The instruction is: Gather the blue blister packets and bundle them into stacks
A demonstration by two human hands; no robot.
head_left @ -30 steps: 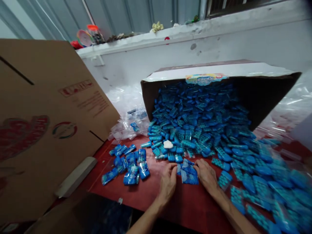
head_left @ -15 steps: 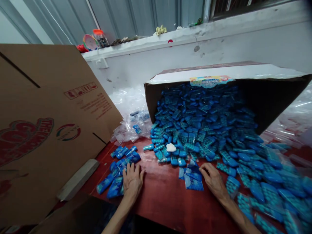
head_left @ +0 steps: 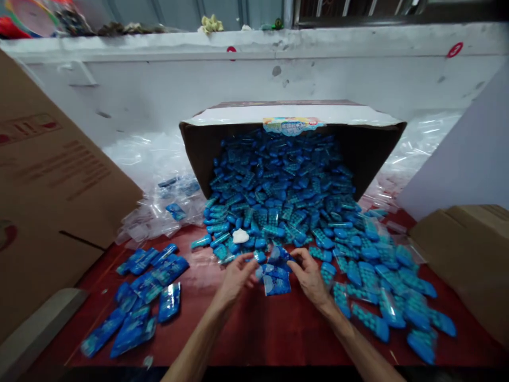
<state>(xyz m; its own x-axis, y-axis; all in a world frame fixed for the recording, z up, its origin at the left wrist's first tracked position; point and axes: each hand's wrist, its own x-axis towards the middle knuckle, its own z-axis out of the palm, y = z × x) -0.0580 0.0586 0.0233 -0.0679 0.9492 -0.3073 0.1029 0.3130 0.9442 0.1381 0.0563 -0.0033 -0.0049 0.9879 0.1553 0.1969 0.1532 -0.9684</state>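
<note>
Just left of a few blue printed sachets [head_left: 277, 285] is my left hand [head_left: 235, 278], its fingers bent and apart, with no item clearly held. My right hand [head_left: 312, 278] pinches the corner of a crumpled blue sachet [head_left: 280, 255] at the top of that small stack. Behind both hands, small clear packs of turquoise pellets with blue ends [head_left: 274, 212] spill from a carton [head_left: 294, 114] lying on its side. On the left, filled blue packets [head_left: 159, 278] lie in a loose group. A small white lump [head_left: 240, 236] rests on the pellet packs.
A large brown carton [head_left: 59, 159] stands at the left, with a grey bar-like block [head_left: 51, 323] before it. Clear plastic packaging [head_left: 155, 207] is heaped behind. Another brown box [head_left: 465, 265] sits at the right. The tabletop [head_left: 262, 334] is red.
My left hand has left the blue packets and come right, beside the sachets. My right hand now pinches a sachet. One packet lies apart from the left group. The view has turned right.
</note>
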